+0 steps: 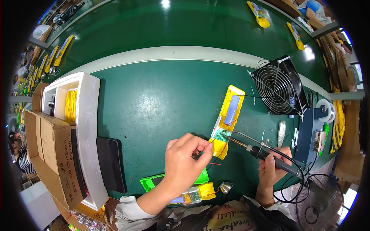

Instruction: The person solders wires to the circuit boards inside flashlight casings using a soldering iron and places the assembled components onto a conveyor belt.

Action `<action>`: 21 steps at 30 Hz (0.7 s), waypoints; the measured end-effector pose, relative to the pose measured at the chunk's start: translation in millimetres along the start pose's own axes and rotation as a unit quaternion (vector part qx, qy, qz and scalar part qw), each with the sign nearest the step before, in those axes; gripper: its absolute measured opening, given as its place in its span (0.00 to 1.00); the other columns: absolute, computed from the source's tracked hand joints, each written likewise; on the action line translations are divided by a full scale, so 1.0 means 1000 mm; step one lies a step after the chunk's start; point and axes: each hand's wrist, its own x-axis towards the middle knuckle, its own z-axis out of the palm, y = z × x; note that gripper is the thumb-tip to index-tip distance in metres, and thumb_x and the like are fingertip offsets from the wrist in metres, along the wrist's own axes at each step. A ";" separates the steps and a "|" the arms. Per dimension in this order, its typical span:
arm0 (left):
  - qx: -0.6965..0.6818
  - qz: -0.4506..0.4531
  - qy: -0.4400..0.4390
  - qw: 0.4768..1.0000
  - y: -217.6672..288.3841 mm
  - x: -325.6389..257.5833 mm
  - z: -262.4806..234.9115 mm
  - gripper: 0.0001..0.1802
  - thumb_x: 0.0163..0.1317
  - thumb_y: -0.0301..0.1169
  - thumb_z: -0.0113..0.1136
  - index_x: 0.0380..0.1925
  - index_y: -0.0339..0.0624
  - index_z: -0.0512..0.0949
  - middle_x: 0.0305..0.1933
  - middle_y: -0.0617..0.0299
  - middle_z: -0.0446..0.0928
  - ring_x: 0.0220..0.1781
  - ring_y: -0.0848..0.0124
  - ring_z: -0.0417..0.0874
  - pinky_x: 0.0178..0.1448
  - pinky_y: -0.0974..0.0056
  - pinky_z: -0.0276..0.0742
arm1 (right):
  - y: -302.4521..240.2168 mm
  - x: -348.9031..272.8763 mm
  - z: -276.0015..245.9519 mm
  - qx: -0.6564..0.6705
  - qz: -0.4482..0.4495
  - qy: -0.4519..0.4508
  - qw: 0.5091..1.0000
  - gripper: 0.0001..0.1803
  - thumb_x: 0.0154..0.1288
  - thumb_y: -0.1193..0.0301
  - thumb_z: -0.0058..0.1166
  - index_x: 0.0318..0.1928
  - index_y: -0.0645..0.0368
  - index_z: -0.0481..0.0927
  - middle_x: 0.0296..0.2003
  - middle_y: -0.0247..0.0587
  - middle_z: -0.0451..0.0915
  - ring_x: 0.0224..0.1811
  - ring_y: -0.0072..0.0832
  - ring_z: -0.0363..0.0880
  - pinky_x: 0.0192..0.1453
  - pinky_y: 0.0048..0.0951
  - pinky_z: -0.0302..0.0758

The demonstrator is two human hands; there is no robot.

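Observation:
A yellow plastic housing (232,92) lies tilted on the green bench, with a blue cylindrical battery (232,110) and a small green circuit board (221,134) inside it. My right hand (274,169) is closed around the dark handle of a soldering iron (263,154), whose metal tip reaches the board. A thin bent metal tube (246,137) on the iron ends near the same spot. At the board's left edge my left hand (189,156) pinches what looks like a thin yellow wire (211,141). Below those fingers a red wire end sticks out.
Near me lie a green shell (151,182) and a second yellow unit (206,191) with a lamp reflector (226,187). A black fan (275,89) and a blue-grey solder feeder box (307,136) stand right. Left are a phone (111,164), a foam box (89,115) and a carton (63,161).

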 end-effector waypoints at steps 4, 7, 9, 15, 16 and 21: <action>-0.004 -0.015 0.004 1.000 0.001 0.001 0.002 0.04 0.45 0.24 0.61 0.18 0.39 0.75 0.16 0.66 0.71 0.18 0.76 0.71 0.26 0.72 0.65 | 0.002 0.000 -0.001 0.009 0.014 -0.015 1.000 0.13 0.53 0.71 0.55 0.28 0.62 0.63 0.16 0.39 0.70 0.12 0.16 0.66 0.16 0.14 0.62; 0.000 -0.013 0.006 1.000 0.001 0.001 0.003 0.05 0.44 0.24 0.62 0.17 0.40 0.75 0.16 0.66 0.70 0.17 0.76 0.70 0.26 0.72 0.64 | 0.003 0.000 0.000 0.022 0.023 -0.022 0.999 0.14 0.53 0.72 0.55 0.29 0.62 0.62 0.16 0.40 0.70 0.12 0.17 0.66 0.16 0.14 0.62; 0.004 -0.008 0.006 1.000 0.000 0.001 0.003 0.05 0.44 0.24 0.62 0.17 0.41 0.75 0.16 0.67 0.70 0.17 0.76 0.70 0.26 0.72 0.64 | 0.003 -0.001 -0.001 0.025 0.030 -0.024 0.999 0.14 0.53 0.72 0.56 0.29 0.62 0.62 0.17 0.40 0.70 0.13 0.17 0.66 0.16 0.15 0.62; 0.018 -0.003 0.004 1.000 0.000 0.002 0.004 0.05 0.43 0.24 0.62 0.16 0.41 0.75 0.16 0.68 0.70 0.16 0.77 0.69 0.26 0.72 0.63 | 0.004 -0.001 -0.003 0.021 0.039 -0.022 0.999 0.15 0.52 0.71 0.56 0.29 0.62 0.61 0.17 0.41 0.70 0.13 0.18 0.67 0.17 0.15 0.63; 0.014 -0.006 0.007 1.000 0.000 0.002 0.004 0.05 0.43 0.24 0.62 0.16 0.41 0.74 0.16 0.68 0.70 0.16 0.78 0.69 0.26 0.73 0.63 | 0.004 -0.001 -0.002 0.019 0.034 -0.027 0.999 0.15 0.53 0.71 0.56 0.29 0.62 0.61 0.17 0.41 0.70 0.14 0.18 0.67 0.17 0.16 0.64; 0.013 -0.007 0.008 1.000 0.001 0.002 0.005 0.06 0.43 0.24 0.63 0.16 0.41 0.74 0.15 0.69 0.69 0.16 0.78 0.68 0.26 0.73 0.62 | 0.006 -0.003 -0.005 -0.010 0.007 -0.034 0.999 0.16 0.53 0.70 0.56 0.29 0.61 0.61 0.15 0.39 0.69 0.14 0.18 0.67 0.18 0.16 0.64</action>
